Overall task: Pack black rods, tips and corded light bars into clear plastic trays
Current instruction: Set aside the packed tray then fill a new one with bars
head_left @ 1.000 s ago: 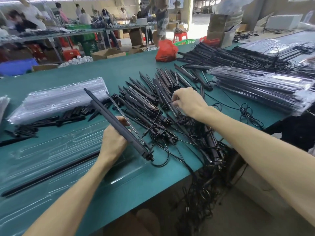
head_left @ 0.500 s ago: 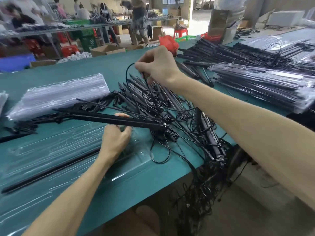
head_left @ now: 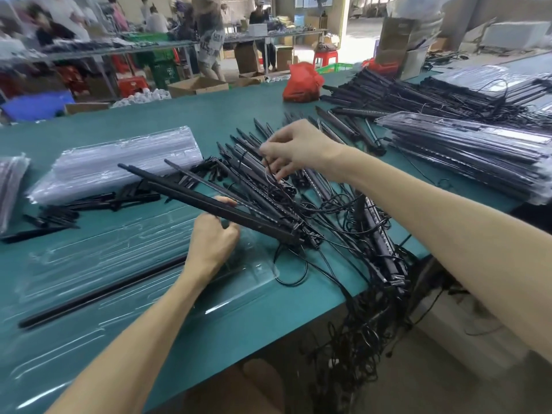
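Slantwise, the long black light bar point(head_left: 179, 191) trails a thin cord point(head_left: 298, 277).

Left hand point(head_left: 210, 243) grips black light bar point(head_left: 194, 196) from below, bar raised over clear tray point(head_left: 89, 258), free end toward 10 o'clock, corded end toward 4 o'clock. Right hand point(head_left: 295, 147) pinches thin cord point(head_left: 268, 170) above heap of light bars point(head_left: 328, 189). One black rod point(head_left: 101, 295) lies in tray. Tips point(head_left: 59, 215) scattered at 9 o'clock; stack of empty trays point(head_left: 119, 162) at 10 o'clock; packed trays point(head_left: 466, 150) at 2 o'clock; red bag point(head_left: 301, 82) at 12 o'clock on green table point(head_left: 179, 121).
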Available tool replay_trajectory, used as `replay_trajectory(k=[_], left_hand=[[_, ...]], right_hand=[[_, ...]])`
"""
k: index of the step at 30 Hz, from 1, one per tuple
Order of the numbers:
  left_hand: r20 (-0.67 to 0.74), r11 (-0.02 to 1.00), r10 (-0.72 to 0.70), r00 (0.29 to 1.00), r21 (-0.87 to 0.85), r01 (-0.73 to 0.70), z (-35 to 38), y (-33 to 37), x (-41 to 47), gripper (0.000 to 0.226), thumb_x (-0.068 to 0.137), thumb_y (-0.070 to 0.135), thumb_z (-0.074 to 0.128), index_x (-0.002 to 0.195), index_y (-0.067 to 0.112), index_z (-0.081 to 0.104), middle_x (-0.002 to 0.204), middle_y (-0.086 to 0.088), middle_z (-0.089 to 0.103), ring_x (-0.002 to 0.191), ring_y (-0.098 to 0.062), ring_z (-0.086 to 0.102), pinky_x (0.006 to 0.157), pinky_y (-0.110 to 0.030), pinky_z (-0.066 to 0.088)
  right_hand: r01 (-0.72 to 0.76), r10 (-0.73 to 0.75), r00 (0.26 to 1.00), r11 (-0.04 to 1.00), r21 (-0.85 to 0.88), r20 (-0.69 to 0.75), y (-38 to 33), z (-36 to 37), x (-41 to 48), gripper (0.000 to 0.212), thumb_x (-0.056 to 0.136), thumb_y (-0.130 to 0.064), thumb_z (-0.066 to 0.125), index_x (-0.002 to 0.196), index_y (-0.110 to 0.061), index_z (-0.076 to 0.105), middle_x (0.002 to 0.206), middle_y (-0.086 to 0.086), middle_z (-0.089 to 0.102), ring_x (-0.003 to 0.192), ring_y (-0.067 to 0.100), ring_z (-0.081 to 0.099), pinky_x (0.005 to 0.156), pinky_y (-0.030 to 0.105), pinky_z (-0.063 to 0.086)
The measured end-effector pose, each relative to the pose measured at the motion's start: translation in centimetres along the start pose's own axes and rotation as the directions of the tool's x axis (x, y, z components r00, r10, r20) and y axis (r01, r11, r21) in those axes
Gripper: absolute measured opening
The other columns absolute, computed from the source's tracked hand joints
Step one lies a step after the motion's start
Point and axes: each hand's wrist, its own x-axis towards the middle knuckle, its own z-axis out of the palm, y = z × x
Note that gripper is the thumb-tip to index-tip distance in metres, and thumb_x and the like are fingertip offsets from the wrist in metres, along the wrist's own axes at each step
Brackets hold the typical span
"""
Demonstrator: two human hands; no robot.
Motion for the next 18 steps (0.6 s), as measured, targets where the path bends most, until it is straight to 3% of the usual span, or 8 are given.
replay_trajectory(k=[4, 7, 11, 14, 16, 18], left_hand=[[0.041, 0.998, -0.04, 0.998, -0.037, 0.041, 0.0, 0.2, 0.0, 0.022, 0.074, 0.015, 0.056, 0.081, 0.035, 0.061, 0.079, 0.023, 0.067, 0.082, 0.003, 0.064, 0.074, -0.022, 0.053], [0.005, 0.999, -0.049, 0.999, 0.004, 0.049, 0.3, 0.0, 0.1, 0.027, 0.082, 0.01, 0.058, 0.097, 0.032, 0.056, 0.099, 0.021, 0.065, 0.092, -0.004, 0.062, 0.086, -0.025, 0.048], [-0.009, 0.998, -0.06, 0.998, 0.034, 0.06, 0.4, -0.1, 0.2, 0.036, 0.086, 0.003, 0.057, 0.11, 0.03, 0.057, 0.108, 0.013, 0.062, 0.099, -0.006, 0.057, 0.09, -0.022, 0.041], [-0.012, 0.996, -0.092, 0.996, 0.023, 0.092, 0.3, 0.0, 0.2, 0.028, 0.087, 0.004, 0.052, 0.11, 0.017, 0.061, 0.101, 0.008, 0.065, 0.088, -0.006, 0.058, 0.082, -0.017, 0.041], [-0.014, 0.995, -0.1, 0.995, -0.026, 0.1, 0.0, 0.5, 0.1, 0.022, 0.086, 0.015, 0.045, 0.1, 0.01, 0.062, 0.088, 0.004, 0.067, 0.071, -0.007, 0.056, 0.066, -0.015, 0.04], [-0.018, 0.995, -0.068, 0.998, -0.07, 0.067, -0.3, 0.9, 0.0, 0.024, 0.087, 0.018, 0.042, 0.095, 0.01, 0.063, 0.084, 0.001, 0.067, 0.071, -0.009, 0.057, 0.06, -0.014, 0.04]], right_hand=[[0.029, 0.077, 0.969, 0.908, -0.418, 0.234, 0.8, -0.1, -1.2, 0.054, 0.093, -0.043, 0.068, 0.136, -0.013, 0.06, 0.126, 0.0, 0.066, 0.109, 0.014, 0.065, 0.085, 0.029, 0.059], [0.057, 0.082, 0.955, 0.893, -0.447, 0.284, 1.3, 0.5, -2.5, 0.086, 0.082, -0.051, 0.076, 0.151, -0.014, 0.039, 0.147, -0.001, 0.05, 0.115, 0.007, 0.055, 0.093, 0.025, 0.051], [0.059, 0.093, 0.95, 0.886, -0.46, 0.299, 2.7, 3.8, -4.4, 0.112, 0.073, -0.036, 0.089, 0.158, -0.015, 0.019, 0.146, 0.001, 0.046, 0.119, 0.014, 0.053, 0.105, 0.033, 0.045], [0.086, 0.003, 0.98, 0.894, -0.44, 0.198, 3.5, 6.5, -5.4, 0.105, 0.077, -0.018, 0.085, 0.158, -0.01, 0.019, 0.145, 0.006, 0.045, 0.126, 0.021, 0.051, 0.109, 0.035, 0.041], [0.152, -0.095, 0.985, 0.86, -0.487, 0.141, 3.2, 7.7, -5.9, 0.089, 0.084, -0.003, 0.069, 0.158, -0.007, 0.019, 0.147, 0.009, 0.042, 0.131, 0.024, 0.046, 0.11, 0.03, 0.036], [0.205, -0.186, 0.979, 0.83, -0.519, 0.089, 2.8, 8.7, -6.4, 0.08, 0.086, 0.008, 0.055, 0.157, -0.006, 0.02, 0.148, 0.01, 0.04, 0.133, 0.027, 0.043, 0.107, 0.028, 0.034]])
